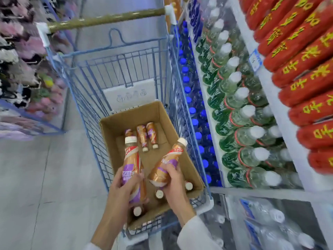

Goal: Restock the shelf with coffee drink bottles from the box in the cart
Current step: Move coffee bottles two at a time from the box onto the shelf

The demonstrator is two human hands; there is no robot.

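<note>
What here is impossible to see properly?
Head view:
- Bottle count in the box: the left hand, right hand and right bottle cover its near end.
- Label of the left bottle: fingers cover part.
- Shelf price tag: blurred, too small.
- The coffee drinks' shelf spot: none in view.

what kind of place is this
Most likely a supermarket aisle: a blue wire shopping cart holds a cardboard box of coffee bottles, beside a shelf packed with rows of bottled water.

head cam | steep downward look | close over cart (pixel 93 98) | shelf (pixel 281 105) along right edge
</note>
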